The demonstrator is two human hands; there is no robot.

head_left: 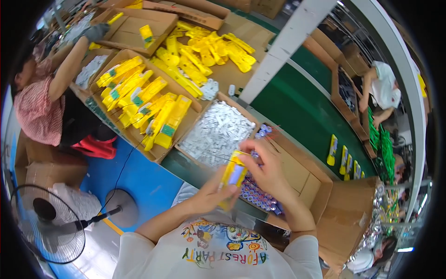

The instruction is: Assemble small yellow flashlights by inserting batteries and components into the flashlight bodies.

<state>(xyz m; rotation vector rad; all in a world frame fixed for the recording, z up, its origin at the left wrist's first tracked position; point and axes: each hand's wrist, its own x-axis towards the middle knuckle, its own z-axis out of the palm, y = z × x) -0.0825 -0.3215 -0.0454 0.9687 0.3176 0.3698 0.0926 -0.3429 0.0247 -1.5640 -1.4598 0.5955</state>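
In front of my chest, my left hand [217, 189] is closed round a yellow plastic housing [228, 173], held tilted. A purple cylindrical battery cell [236, 175] lies in its open side. My right hand [266, 168] is at the housing's upper end, thumb and fingers bent against it; the exact fingertip contact is blurred. Below the right hand, many upright purple battery cells [260, 197] stand packed together. Beyond my hands is a carton of small white pieces [218, 130]. Left of that, a carton holds yellow housings [139, 100] with green parts and thin black wires.
More yellow housings [204, 49] lie heaped on the far table. An opened cardboard box [346, 211] stands at right, near a green conveyor [297, 102] carrying several yellow units. A gloved co-worker [39, 109] sits at left, another person [383, 88] works far right. A fan [49, 223] stands lower left.
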